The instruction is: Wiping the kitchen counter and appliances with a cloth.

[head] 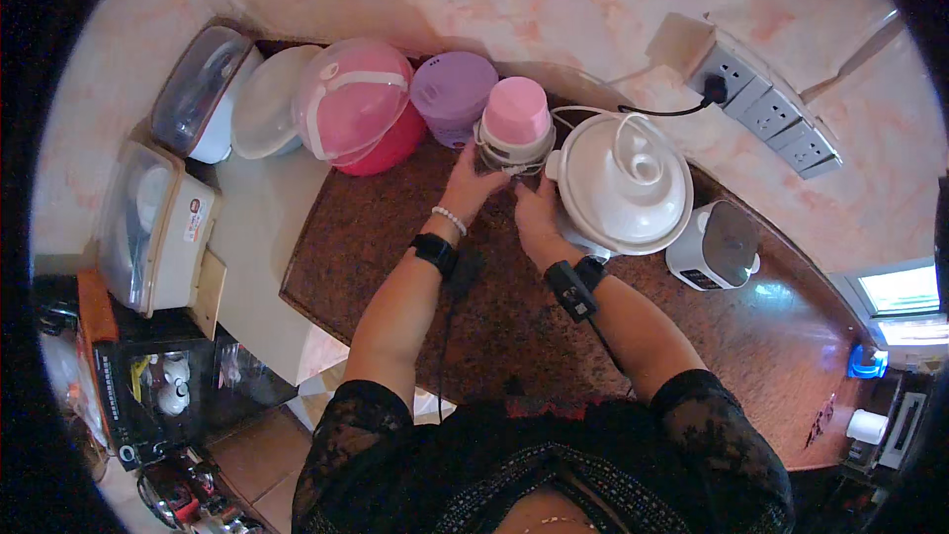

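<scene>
A small appliance with a pink cup-shaped top (517, 110) and a pale lower body stands near the wall on the brown stone countertop (356, 245). My left hand (474, 182) touches its lower left side, thumb across the front where a cord or strap shows. My right hand (537, 215) is at its lower right front, beside the white lidded electric pot (626, 182); its fingertips are partly hidden, so its grip is unclear. A purple round container (454, 93) stands just left of the appliance. A white cord lies coiled on the pot's lid.
Left stand a pink lidded container (363, 107), a white oval basin (270, 104) and clear-lidded storage boxes (159, 226). A small white appliance (715, 245) stands right of the pot. A black plug sits in the wall socket strip (771, 107), its cable running toward the pot.
</scene>
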Motion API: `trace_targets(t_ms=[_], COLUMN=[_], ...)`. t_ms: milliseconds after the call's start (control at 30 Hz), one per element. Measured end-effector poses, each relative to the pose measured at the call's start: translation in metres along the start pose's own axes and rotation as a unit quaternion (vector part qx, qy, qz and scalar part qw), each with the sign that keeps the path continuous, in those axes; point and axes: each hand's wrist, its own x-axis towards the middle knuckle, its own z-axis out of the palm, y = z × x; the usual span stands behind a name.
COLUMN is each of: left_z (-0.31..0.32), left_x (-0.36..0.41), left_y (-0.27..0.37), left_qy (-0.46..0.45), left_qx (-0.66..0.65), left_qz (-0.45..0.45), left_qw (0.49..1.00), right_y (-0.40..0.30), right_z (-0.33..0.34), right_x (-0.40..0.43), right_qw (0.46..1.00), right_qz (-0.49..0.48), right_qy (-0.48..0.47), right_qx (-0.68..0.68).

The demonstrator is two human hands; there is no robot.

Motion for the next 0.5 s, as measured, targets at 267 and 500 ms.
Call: trace_targets(t_ms=[267, 500], left_z=[0.002, 0.010], left_x=[0.019, 0.029], left_y=[-0.001, -0.003], left_qy=[-0.060, -0.014], left_qx=[-0.033, 0.022], left_qz=[0.030, 0.019], left_qw=[0.997, 0.999], right_y=[0.018, 0.034], right_z=[0.009, 0.004], right_x=[0.014, 0.028], right_qw=[0.998, 0.997], right_qz=[-0.024, -0.080], right_qy=[-0.015, 0.006], right_qx=[0.056, -0.013])
